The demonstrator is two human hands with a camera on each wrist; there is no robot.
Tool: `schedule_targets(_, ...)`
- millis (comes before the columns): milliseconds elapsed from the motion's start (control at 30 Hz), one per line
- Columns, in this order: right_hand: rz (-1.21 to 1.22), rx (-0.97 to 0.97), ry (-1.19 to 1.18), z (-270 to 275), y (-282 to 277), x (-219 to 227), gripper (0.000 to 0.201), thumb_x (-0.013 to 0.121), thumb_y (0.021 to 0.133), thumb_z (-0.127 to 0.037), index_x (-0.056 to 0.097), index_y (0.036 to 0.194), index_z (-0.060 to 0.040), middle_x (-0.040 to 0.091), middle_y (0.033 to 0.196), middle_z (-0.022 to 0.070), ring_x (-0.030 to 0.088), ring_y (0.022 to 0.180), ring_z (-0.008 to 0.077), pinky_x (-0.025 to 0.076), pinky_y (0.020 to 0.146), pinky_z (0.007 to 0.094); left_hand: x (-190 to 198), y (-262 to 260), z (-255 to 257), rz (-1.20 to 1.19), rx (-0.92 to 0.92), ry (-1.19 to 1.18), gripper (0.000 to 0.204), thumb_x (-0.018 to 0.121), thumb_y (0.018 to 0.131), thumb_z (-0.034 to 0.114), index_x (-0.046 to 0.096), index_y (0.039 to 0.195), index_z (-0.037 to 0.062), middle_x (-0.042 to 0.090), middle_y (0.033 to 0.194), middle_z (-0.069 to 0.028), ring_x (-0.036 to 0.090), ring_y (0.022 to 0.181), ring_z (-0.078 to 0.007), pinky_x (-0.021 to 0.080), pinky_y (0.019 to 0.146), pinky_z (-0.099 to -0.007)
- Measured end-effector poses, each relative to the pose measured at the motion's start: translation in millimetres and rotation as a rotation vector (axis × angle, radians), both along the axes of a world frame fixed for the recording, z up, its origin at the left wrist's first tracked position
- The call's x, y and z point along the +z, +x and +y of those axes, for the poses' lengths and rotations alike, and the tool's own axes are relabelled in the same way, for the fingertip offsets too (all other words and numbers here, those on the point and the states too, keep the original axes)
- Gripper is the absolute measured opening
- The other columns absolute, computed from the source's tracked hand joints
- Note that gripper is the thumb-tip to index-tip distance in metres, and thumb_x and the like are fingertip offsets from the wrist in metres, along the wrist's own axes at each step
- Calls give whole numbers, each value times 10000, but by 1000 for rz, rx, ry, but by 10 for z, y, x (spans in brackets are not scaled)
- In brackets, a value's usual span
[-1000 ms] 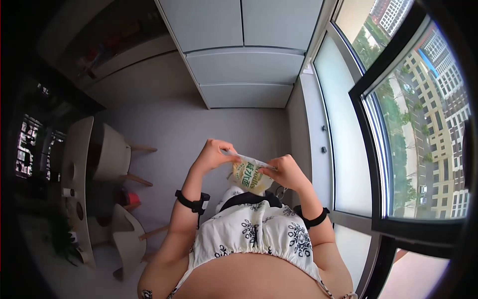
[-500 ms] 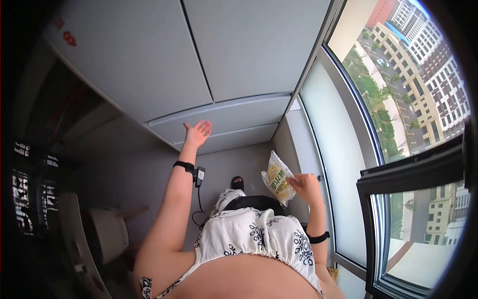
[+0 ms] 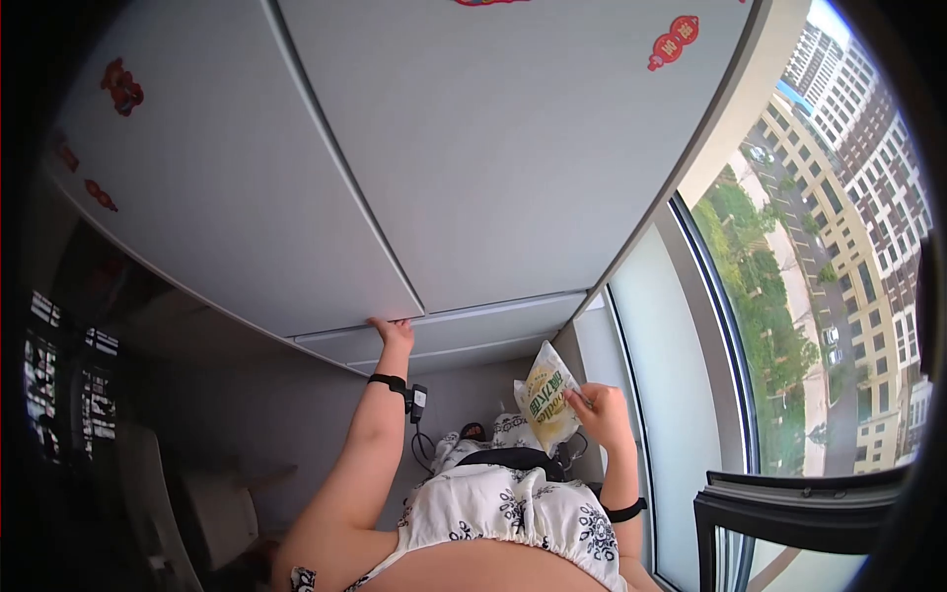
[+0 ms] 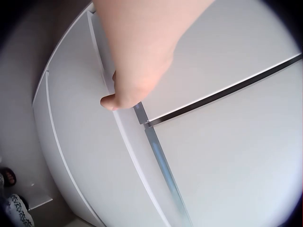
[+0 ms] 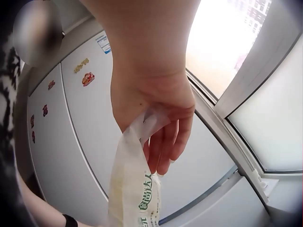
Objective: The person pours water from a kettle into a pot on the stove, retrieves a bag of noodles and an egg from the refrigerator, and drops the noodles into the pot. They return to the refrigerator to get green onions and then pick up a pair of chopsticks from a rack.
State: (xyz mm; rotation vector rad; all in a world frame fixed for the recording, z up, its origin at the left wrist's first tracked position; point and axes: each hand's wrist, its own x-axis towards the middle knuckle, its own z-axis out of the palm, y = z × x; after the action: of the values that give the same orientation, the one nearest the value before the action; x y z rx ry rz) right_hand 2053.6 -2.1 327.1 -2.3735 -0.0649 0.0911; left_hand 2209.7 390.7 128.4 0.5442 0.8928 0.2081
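Note:
In the head view my left hand (image 3: 397, 333) is at the bottom edge of the left refrigerator door (image 3: 266, 217). Its fingers reach in under that edge and are mostly hidden, while the thumb shows outside over the recess in the left wrist view. My right hand (image 3: 604, 414) pinches one side of a clear plastic noodle bag (image 3: 548, 403) with green print and pale yellow contents. The bag hangs upright at my right, in front of the skirt. Seen from the right wrist, the bag's film runs up into the palm.
Right of the left door is a second tall refrigerator door (image 3: 473, 148) with red stickers; drawers (image 3: 493, 321) lie below both. A window (image 3: 789, 326) lines the right side, with an open sash (image 3: 789, 508) near my right elbow. A chair (image 3: 212, 493) stands at lower left.
My left hand has let go of the bag, reached forward and come to the refrigerator door's bottom edge. The bag, in my right hand, has moved right. The view has come closer to the refrigerator.

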Motion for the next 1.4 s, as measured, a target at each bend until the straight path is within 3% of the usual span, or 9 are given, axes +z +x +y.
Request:
schedule_targets(167,-29,169,109,-6,499,334,363,630,869,-234,556,610,10,503,535,170,462,452,329,367,457,380,-410,66,148,-156,95,22,938,142,832,794,185,1478,115,198,1541,-46,116,1434,-262,-123,1123,-416)
schedule_targets(367,16,386,211,86,920,761,338,608,887,-198,550,651,37,486,546,189,429,460,330,363,458,372,-58,-18,-74,-55,178,88,793,136,909,696,227,1460,133,314,1471,-45,278,1369,-221,98,1158,-397)
schedule_targets(433,21,529,302,170,1069,774,334,598,894,-180,536,656,46,458,541,186,393,461,311,359,463,374,-41,-3,-62,38,195,178,689,139,948,637,300,1417,159,424,1367,-22,451,1168,-156,344,1009,-313)
schedule_targets(633,14,679,338,307,1319,1030,335,602,891,-162,515,647,51,422,517,170,317,469,272,337,458,366,-187,-472,-88,214,189,270,582,166,980,571,422,1309,165,519,1202,6,464,869,-101,363,677,-251)
schedule_targets(867,23,763,352,325,1491,1073,407,618,902,-217,508,624,60,386,485,123,277,463,204,303,441,337,-294,-1673,-297,171,-88,287,519,398,979,444,347,1406,154,404,1410,9,396,1277,-136,318,1038,-313)
schedule_targets(1000,-3,784,366,606,1746,783,413,615,906,-224,507,624,58,360,480,91,277,473,164,290,445,316,-308,-1977,-200,132,-64,231,474,440,966,412,416,1367,160,470,1365,8,435,1247,-139,346,1019,-305)
schedule_targets(1133,-33,812,465,959,1892,660,394,608,913,-226,529,650,57,356,490,78,289,499,126,287,453,302,-5,-2383,-120,195,-12,481,546,409,984,409,329,1427,99,421,1412,-65,391,1302,-195,343,1048,-363)
schedule_targets(1233,-22,805,517,1300,1871,826,391,603,918,-227,541,657,57,358,496,73,298,516,105,290,455,298,851,-2797,-208,187,289,885,588,376,992,429,307,1431,44,405,1416,-105,366,1316,-217,297,1076,-368)
schedule_targets(1400,-282,697,477,1730,1889,1079,393,595,914,-207,530,627,53,416,474,124,331,458,149,316,451,325,1641,-3152,-258,123,323,1059,771,278,963,583,205,1458,-4,317,1462,-154,312,1345,-255,226,1118,-370)
